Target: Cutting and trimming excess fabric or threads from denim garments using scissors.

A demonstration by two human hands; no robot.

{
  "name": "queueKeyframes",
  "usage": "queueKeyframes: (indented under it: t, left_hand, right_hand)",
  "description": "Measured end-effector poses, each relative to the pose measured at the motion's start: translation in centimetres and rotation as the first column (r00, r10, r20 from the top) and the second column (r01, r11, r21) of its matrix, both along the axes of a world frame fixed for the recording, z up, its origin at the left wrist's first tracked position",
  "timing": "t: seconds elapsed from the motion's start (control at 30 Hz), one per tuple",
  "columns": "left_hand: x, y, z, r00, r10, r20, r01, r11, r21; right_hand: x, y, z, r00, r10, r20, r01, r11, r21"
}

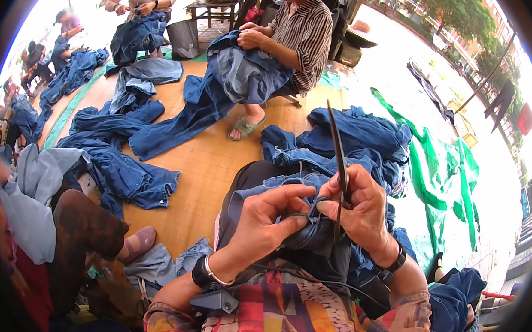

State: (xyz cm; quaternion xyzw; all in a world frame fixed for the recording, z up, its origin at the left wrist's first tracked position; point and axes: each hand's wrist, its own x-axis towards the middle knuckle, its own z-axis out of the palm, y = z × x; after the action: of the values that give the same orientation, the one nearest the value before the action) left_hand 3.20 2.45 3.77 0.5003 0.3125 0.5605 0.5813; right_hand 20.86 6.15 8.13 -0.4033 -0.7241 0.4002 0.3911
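Forearms point(409, 280) converge, left grip point(263, 217) pinching denim point(315, 229), right grip point(363, 208) clamped round scissors point(336, 135) (tip upward).

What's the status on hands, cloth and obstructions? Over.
Left hand gripping bunched blue denim fabric. Right hand holding long, dark, pointed metal blade. Nothing visibly blocking either hand.

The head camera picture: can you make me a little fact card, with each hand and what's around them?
Left hand: pinching blue denim cloth over the lap
Right hand: holding a dark metal cutting tool with a long pointed blade
Across: seated person in a striped shirt, handling more blue denim
Floor: smooth tan covering
Right side: crumpled bright-green sheet
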Motion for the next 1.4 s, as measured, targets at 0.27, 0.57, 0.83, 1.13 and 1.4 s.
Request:
queueKeyframes:
  t: [0.27,0.57,0.83,1.13,1.4]
  left_hand:
    - [0.2,-1.5,-0.6,0.999,0.009,0.05,-0.008,1.0,-0.022]
    - [0.4,-2.0,-2.2,0.997,0.08,-0.022,-0.083,0.978,-0.193]
    - [1.2,-1.9,-2.6,0.974,0.221,-0.049,-0.225,0.97,-0.094]
    - [-0.5,0.1,-1.4,0.812,0.425,-0.4,-0.196,0.844,0.499]
    - [-0.5,0.0,-1.8,0.946,0.17,-0.277,-0.031,0.896,0.442]
  right_hand:
    - [0.0,1.4,-0.3,0.964,0.129,-0.234,-0.237,0.819,-0.523]
    - [0.1,2.4,-2.4,0.973,0.129,-0.191,-0.21,0.84,-0.501]
    - [-0.4,1.8,-2.9,0.976,0.017,-0.216,-0.113,0.891,-0.44]
    - [-0.8,3.0,-3.0,0.929,0.089,-0.359,-0.282,0.798,-0.533]
    - [0.8,3.8,-3.6,0.905,0.191,-0.38,-0.417,0.578,-0.702]
